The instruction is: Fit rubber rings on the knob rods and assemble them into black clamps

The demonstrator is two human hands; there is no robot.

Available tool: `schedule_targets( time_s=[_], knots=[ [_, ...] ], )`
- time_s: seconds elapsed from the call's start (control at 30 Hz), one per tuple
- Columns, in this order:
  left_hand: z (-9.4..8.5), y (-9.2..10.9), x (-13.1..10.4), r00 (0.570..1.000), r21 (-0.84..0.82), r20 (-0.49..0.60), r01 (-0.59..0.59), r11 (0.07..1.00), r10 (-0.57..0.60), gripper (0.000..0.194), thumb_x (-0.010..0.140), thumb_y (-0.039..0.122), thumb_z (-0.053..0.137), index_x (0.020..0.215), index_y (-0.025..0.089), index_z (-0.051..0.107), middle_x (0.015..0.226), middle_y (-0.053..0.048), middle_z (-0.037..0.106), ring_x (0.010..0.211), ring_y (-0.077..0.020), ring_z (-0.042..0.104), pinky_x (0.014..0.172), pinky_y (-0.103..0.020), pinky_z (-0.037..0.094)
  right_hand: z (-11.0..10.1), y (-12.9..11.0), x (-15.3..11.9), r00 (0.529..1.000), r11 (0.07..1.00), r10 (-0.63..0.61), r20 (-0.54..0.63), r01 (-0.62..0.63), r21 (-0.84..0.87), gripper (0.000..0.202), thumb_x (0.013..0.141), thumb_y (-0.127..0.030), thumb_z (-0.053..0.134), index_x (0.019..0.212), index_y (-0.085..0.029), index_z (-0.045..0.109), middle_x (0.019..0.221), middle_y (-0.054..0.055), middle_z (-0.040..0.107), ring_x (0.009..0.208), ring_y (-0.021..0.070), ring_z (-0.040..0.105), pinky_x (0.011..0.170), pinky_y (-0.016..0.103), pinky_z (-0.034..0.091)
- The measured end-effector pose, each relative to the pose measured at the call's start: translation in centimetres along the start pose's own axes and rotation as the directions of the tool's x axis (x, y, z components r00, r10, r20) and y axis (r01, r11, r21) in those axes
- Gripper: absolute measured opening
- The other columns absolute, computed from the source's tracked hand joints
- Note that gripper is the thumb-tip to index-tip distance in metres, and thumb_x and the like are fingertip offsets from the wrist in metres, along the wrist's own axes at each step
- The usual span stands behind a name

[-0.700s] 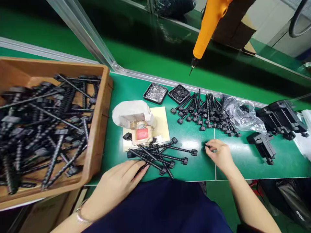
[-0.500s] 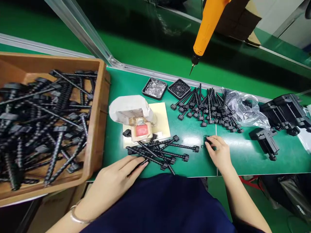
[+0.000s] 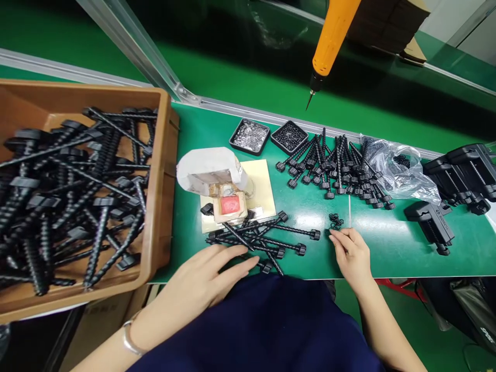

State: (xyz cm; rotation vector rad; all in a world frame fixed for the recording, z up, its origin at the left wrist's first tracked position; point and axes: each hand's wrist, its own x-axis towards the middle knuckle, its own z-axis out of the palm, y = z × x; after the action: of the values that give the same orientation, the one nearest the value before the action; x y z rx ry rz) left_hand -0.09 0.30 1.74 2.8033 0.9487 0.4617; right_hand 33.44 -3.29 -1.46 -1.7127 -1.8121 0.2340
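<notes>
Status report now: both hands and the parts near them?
Left hand flat on loose black rods. Right hand fingertips at small black rings. Nothing between them.

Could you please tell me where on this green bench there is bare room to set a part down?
Bare mat lies between the right hand and the lone black clamp. A smaller patch sits between the brown crate and the two small trays. It is crowded around the loose rods under the left hand and the rod row.
</notes>
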Motion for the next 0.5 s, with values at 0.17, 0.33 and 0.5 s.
schedule_targets(
  time_s=[0.17,0.33,0.5],
  knots=[
    [0.2,0.9,1.1,0.989,0.068,0.123,-0.091,0.994,0.082,0.034,0.095,0.01,0.04,0.109,0.021,0.07,0.106,-0.013,0.068,0.078,-0.0216,0.062,0.068,-0.032,0.052,1.6,0.5,-0.1,0.999,0.999,0.035,0.023,-0.034,-0.032,0.024,0.097,-0.026,0.051,0.097,-0.017,0.073,0.081,0.008,0.062,0.074,0.0204,0.059,0.066,0.033,0.051],
    [0.5,1.6,2.4,0.995,0.111,0.074,-0.078,0.991,0.07,0.034,0.096,0.007,0.037,0.097,0.016,0.069,0.094,-0.01,0.069,0.075,-0.02,0.063,0.066,-0.03,0.051,1.4,0.3,0.1,0.997,0.996,0.066,0.027,-0.067,0.054,0.022,0.095,-0.028,0.053,0.087,-0.017,0.07,0.084,0.009,0.064,0.08,0.022,0.062,0.071,0.035,0.054],
    [-1.1,1.1,2.0,0.997,0.03,-0.048,-0.055,0.998,0.057,0.025,0.093,0.003,0.042,0.099,0.012,0.066,0.077,-0.006,0.065,0.064,-0.0178,0.06,0.057,-0.028,0.049,0.5,-0.4,-0.1,0.983,0.962,0.184,-0.03,-0.174,0.209,0.015,0.09,-0.029,0.061,0.082,-0.017,0.067,0.089,0.009,0.07,0.062,0.0145,0.063,0.056,0.028,0.055]
  ],
)
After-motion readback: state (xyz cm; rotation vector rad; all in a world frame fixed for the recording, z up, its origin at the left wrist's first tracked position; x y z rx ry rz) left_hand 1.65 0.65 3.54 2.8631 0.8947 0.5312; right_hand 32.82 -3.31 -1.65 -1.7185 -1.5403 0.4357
